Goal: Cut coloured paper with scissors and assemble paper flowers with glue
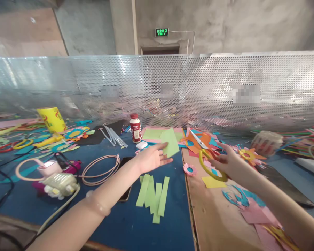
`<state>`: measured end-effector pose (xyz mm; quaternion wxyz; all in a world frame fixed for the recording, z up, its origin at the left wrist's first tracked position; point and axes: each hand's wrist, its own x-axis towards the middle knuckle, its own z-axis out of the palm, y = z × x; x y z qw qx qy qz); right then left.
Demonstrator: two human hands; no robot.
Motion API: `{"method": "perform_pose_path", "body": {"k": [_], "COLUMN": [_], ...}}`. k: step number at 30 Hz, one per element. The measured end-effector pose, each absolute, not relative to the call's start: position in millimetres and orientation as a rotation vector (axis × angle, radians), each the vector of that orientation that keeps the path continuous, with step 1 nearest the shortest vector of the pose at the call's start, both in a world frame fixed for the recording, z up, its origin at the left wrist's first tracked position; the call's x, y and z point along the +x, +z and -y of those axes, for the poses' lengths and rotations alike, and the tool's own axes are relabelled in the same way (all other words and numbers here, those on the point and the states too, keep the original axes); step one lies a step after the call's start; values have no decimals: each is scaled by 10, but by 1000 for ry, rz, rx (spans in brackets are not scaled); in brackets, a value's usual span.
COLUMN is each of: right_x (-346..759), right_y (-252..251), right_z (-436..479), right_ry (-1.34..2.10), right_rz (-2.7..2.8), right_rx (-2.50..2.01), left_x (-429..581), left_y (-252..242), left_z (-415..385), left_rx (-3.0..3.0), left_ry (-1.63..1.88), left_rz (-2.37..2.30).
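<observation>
Pale green paper (172,143), plain, tilted

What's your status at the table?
Left hand holding green sheet. Right hand holding scissors, apart from sheet. Green strips on table. Phone partly hidden by left forearm.

The scissors (202,160) have metal blades (198,140), plastic handles (208,170).

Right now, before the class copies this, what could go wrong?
The scissors in the right hand point forward and leftward, so the left hand might get nicked as it holds the green sheet. The loose green strips could be knocked askew by the left forearm.
</observation>
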<state>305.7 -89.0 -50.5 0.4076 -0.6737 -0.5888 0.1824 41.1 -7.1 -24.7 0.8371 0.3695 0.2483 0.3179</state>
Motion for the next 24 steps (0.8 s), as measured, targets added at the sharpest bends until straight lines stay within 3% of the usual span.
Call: {"method": "perform_pose_path", "body": {"k": [5, 8, 17, 24], "right_x": [2387, 2160, 2075, 2069], "right_y": [-294, -213, -253, -312], "right_z": [923, 950, 921, 1132], "right_ry": [638, 660, 1, -697], "right_rz": [1495, 1597, 1910, 2050], "right_rx": [-1470, -1421, -1378, -977], "left_x": [537, 582, 453, 225], "left_y": [-211, -137, -27, 138], "left_z": [367, 492, 453, 300], "left_rx": [879, 803, 736, 923], "left_ry": [536, 654, 841, 1005], "left_rz": [-316, -283, -315, -307]}}
